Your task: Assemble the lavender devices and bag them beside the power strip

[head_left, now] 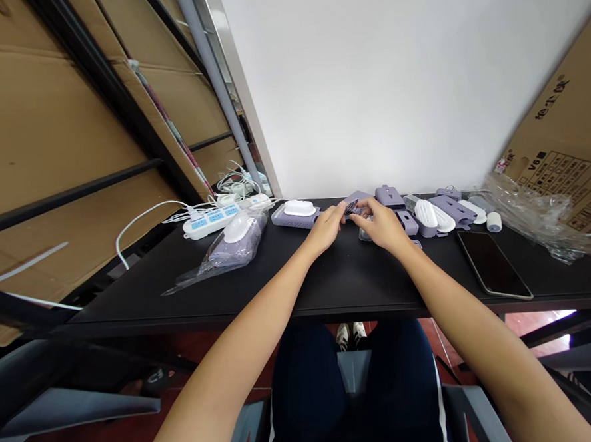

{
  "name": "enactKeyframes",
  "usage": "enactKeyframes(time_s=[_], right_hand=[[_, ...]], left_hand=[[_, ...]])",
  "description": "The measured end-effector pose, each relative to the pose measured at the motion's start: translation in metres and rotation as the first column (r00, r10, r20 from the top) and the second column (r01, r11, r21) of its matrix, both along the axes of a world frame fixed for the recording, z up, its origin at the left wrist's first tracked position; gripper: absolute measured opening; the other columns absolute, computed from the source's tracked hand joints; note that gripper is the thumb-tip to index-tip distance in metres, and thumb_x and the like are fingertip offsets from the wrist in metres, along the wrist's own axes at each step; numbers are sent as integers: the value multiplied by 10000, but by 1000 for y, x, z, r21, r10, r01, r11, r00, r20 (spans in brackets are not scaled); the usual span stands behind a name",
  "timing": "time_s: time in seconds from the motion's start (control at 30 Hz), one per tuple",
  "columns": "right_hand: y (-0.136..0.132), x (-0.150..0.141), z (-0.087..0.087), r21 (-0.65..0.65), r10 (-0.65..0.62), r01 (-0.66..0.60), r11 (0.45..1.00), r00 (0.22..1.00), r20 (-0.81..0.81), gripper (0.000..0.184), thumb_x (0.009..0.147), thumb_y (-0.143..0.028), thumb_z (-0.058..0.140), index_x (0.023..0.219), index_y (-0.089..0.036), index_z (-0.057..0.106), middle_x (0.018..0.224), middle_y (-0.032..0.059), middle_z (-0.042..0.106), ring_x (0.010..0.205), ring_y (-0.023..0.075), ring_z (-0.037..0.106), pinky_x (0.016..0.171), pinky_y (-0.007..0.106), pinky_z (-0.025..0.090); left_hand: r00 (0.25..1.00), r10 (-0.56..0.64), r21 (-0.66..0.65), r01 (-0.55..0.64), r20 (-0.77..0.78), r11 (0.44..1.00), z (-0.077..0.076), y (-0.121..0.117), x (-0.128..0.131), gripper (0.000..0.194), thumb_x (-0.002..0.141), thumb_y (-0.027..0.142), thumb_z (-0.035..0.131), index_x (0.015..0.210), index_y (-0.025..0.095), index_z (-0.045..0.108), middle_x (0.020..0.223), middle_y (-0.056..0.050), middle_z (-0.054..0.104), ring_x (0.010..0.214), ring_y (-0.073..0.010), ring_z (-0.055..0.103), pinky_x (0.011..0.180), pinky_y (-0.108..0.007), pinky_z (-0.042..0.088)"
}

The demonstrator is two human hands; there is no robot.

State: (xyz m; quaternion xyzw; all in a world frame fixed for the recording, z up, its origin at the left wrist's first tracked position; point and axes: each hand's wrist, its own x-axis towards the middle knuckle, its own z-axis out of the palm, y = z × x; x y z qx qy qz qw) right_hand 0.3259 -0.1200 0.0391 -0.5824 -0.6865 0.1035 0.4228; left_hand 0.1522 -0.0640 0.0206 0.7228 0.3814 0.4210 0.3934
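At the back of the black table (pixel 349 278), my left hand (pixel 328 228) and my right hand (pixel 382 224) meet over a small dark part (pixel 351 207). The fingertips of both hands are closed on it from either side; it looks like a little circuit piece, though its kind is too small to tell. Just behind lies a lavender plastic shell (pixel 358 196), partly covered by my fingers. Left of my left hand rests a lavender casing with a white oval piece (pixel 299 209) on top. Several lavender shells (pixel 390 196) lie beside my right hand.
A bagged lavender unit (pixel 241 241) and a white power strip (pixel 212 219) with cables are at the left. On the right are white oval pads (pixel 426 214), a white roll (pixel 494 222), a phone (pixel 493 262), crumpled clear plastic (pixel 535 213) and a cardboard box (pixel 570 131).
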Motion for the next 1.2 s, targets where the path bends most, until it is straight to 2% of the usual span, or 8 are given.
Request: enactKeyframes(time_s=[0.57, 0.87, 1.07, 1.2], right_hand=[[-2, -2, 5, -57, -31, 31, 998, 999, -11, 269, 908, -416, 700, 1073, -205, 680, 884, 18, 720, 803, 189, 646, 736, 299, 421], [0, -1, 3, -54, -10, 7, 999, 998, -61, 282, 903, -444, 687, 1049, -203, 684, 855, 16, 709, 774, 186, 624, 729, 299, 415], [1, 1, 1, -52, 44, -51, 997, 990, -136, 304, 913, -485, 647, 1012, -203, 703, 828, 14, 697, 783, 184, 611, 737, 297, 423], [2, 1, 1, -80, 78, -94, 992, 980, -181, 327, 929, -506, 610, 1000, -200, 703, 842, 17, 694, 777, 175, 602, 734, 295, 429]], left_hand=[[999, -19, -1, 19, 39, 1000, 3, -2, 1, 577, 995, 708, 420, 759, 198, 546, 692, 3, 491, 657, -140, 489, 601, -280, 377], [995, -57, 5, 57, 83, 998, -5, 4, 0, 531, 1020, 643, 424, 787, 189, 572, 723, 1, 507, 622, -119, 472, 546, -261, 368], [991, -65, -22, 68, 113, 997, -5, 5, 0, 484, 1036, 565, 436, 927, 165, 686, 793, -24, 528, 636, -120, 473, 476, -235, 348], [989, -83, -10, 85, 125, 996, -2, 3, 1, 466, 1032, 519, 445, 1134, 168, 734, 870, -37, 540, 690, -129, 492, 464, -215, 369]])
